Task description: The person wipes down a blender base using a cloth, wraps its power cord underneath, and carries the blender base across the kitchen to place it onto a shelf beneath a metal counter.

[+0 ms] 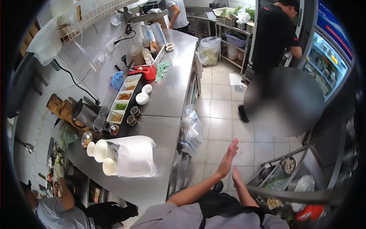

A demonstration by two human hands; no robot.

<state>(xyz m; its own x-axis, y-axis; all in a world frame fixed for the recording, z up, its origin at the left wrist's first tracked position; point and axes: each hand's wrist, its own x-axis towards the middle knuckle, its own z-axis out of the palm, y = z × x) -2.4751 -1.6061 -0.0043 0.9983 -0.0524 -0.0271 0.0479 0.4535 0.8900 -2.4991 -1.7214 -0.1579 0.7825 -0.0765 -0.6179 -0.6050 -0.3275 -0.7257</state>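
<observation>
My left hand [228, 154] stretches forward over the tiled floor, its fingers extended and close together. Beside it, my right hand [236, 174] is held lower, also flat with straight fingers. The palms face each other with a narrow gap, and I see nothing held in either. To the left stands the steel counter [160, 99], apart from both hands. On its near end lie stacks of white cups [102, 150] in a clear plastic bag [137, 156]. A bundle of plastic bags [190, 131] hangs from the counter's side.
White containers of chopped food [121, 107] line the counter's wall side. At right, a low shelf holds a bowl of pale food [288, 165] and a foil-like covered bowl [305, 184]. One co-worker [272, 38] stands by the fridge [322, 63]; another [61, 210] works at lower left.
</observation>
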